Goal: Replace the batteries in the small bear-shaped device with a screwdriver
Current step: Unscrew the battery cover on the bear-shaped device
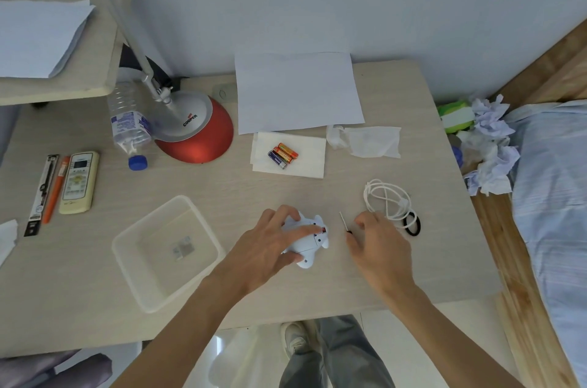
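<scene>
Bear-shaped device [313,244] in left hand [263,248]

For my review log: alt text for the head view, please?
On a pale desk, a person's left hand holds a white bear-shaped device while the right hand touches a small screwdriver beside it. Loose batteries lie on a tissue farther back.

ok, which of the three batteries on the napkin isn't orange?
The blue battery, at the end of the row closest to the person on the napkin. The two orange batteries lie beside it, farther back.
</scene>
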Motion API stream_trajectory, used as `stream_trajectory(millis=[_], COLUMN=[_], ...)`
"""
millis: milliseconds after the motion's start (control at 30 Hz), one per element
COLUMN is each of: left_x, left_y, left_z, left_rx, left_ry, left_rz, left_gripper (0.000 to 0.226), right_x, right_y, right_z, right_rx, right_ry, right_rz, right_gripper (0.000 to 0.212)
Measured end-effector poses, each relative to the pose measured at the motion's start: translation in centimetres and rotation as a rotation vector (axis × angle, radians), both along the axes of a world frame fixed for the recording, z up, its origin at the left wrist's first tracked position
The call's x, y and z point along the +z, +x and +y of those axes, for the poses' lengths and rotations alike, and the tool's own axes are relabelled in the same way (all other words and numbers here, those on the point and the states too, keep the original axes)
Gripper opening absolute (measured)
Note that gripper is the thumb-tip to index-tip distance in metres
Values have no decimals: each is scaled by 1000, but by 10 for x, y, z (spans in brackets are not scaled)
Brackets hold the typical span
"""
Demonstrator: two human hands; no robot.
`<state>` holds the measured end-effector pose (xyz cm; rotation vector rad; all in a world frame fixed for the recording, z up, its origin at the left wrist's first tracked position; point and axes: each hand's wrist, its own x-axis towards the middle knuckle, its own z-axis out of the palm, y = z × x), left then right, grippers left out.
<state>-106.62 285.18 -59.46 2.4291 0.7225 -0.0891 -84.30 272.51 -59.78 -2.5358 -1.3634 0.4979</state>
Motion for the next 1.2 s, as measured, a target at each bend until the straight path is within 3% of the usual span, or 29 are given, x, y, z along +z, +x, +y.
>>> stream_trajectory(millis=[100, 200, 300, 533, 1200], left_x=[3, 5, 6, 14, 3], left_y=[3, 3, 8, 18, 4], left_z=[3, 7, 11, 15, 8], left_rx=[-27, -44, -72, -97, -8], left_ry=[0, -12, -12, -55, -139], left_rz=[12, 17, 44, 101, 11], left_gripper=[59, 63, 65, 62, 57], right_x=[1, 0, 0, -8, -17], right_y=[-3, -6, -8, -6, -4], right_z=[-4, 1, 12, 29, 34], right_rx=[120, 245, 314, 330, 337], right_ry=[134, 126, 65, 5, 34], right_rz=[134, 522, 627, 675, 669], right_gripper=[35, 69, 84, 67, 62])
